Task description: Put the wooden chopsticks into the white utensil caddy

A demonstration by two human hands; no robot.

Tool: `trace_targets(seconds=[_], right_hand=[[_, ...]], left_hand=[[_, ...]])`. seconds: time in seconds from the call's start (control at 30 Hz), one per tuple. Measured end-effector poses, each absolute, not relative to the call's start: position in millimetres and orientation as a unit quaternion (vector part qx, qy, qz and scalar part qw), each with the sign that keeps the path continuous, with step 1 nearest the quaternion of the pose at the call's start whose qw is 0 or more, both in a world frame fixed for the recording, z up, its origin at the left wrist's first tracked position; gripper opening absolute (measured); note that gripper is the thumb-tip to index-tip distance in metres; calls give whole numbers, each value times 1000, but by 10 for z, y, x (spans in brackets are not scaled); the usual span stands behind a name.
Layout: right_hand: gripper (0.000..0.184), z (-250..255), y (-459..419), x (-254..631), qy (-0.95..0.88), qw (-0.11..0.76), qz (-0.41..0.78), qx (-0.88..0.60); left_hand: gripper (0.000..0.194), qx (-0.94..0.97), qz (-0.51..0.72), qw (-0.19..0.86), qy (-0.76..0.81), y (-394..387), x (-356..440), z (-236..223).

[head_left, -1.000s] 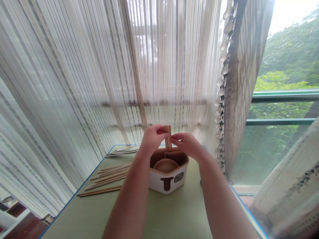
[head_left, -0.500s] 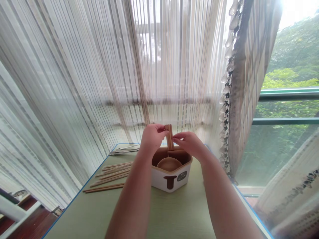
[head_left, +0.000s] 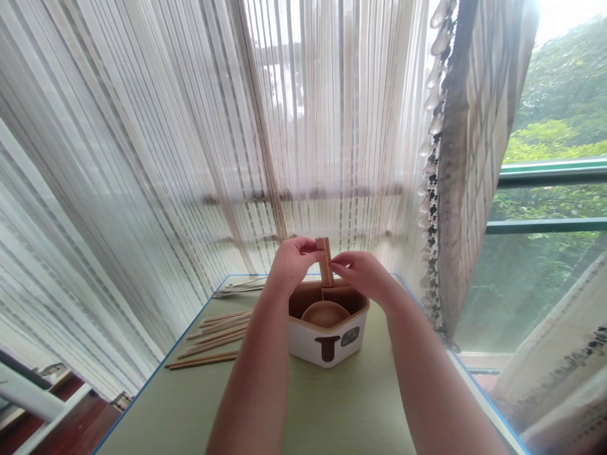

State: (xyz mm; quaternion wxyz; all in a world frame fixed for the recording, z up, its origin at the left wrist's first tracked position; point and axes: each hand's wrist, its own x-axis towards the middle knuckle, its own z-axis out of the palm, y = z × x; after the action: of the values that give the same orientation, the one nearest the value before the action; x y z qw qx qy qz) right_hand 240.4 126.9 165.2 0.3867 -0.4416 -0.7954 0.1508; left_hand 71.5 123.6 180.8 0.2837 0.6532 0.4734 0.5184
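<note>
A white holder with a brown rim and brown inner compartments stands on the green table. A small bundle of wooden chopsticks stands upright in its back compartment. My left hand pinches the bundle from the left near its top. My right hand pinches it from the right, fingertips against the sticks. A round brown cup-shaped insert fills the holder's front part.
Several loose wooden chopsticks lie on the table to the left of the holder. Metal cutlery lies at the table's back left edge. Sheer striped curtains hang behind and to the left; a beaded curtain edge and a window are on the right.
Both hands stay on the chopstick bundle in the holder. The bundle has tilted slightly, and the view has shifted a little to the left.
</note>
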Motion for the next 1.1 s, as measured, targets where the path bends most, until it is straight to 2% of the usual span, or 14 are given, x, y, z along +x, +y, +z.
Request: trace_targets(seconds=[0.23, 0.37, 0.5, 0.63, 0.73, 0.87, 1.0, 1.1], right_hand=[[17, 1685, 1236, 2397, -800, 362, 127, -461], [16, 1785, 1132, 2443, -782, 338, 84, -517], [16, 1940, 945, 2464, -768, 351, 44, -534], [15, 2043, 728, 2270, -800, 383, 73, -456], [16, 1995, 570, 1972, -850, 339, 106, -390], [19, 1714, 368, 1505, -903, 227, 63, -358], [19, 1272, 257, 1093, -927, 107, 20, -360], [19, 938, 239, 868, -933, 69, 12, -354]], left_hand=[[32, 696, 435, 260, 509, 1208, 571, 1803], [44, 667, 410, 148, 605, 1100, 462, 1855], [34, 610, 405, 19, 681, 864, 350, 1966], [33, 553, 375, -33, 743, 681, 122, 1906], [34, 520, 310, -53, 794, 610, -166, 1601], [39, 451, 181, -5, 874, 394, -560, 972], [54, 375, 240, -88, 891, 112, -791, 426], [58, 304, 280, -94, 906, 31, -902, 187]])
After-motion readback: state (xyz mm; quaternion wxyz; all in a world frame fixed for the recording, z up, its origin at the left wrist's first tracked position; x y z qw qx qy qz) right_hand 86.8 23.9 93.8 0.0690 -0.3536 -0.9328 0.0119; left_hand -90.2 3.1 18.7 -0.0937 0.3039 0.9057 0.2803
